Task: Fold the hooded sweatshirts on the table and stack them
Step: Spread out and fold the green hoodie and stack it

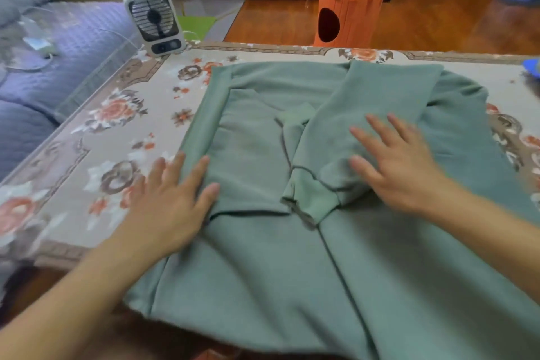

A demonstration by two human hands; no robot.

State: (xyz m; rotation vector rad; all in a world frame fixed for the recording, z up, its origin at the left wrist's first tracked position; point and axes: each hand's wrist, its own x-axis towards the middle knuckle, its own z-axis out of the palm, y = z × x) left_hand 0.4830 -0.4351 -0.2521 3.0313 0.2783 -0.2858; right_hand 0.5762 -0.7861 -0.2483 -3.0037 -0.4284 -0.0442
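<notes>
Green fleece of a hooded sweatshirt (365,266) is spread over the middle of the table (96,137), its near part hanging over the near edge and its far part lying short of the far edge. Both sleeves are folded inward across the body: the left sleeve (251,149) lies flat along the left side, and the right sleeve (374,114) crosses diagonally, its ribbed cuff (312,202) resting near the centre, just beside the end of the left sleeve. The left hand (172,202) is laid flat with fingers straight and spread, partly on the left sleeve and partly on the floral tablecloth (117,114) beside it. The right hand (400,164) is pressed flat on the right sleeve, fingers extended and apart; nothing is gripped by either hand. A small white desk fan (155,20) is stood at the far left corner of the table. An orange carrot-shaped bin (350,9) is seen on the wooden floor beyond the far edge. A blue quilted sofa (58,47) is placed along the table's left edge.
</notes>
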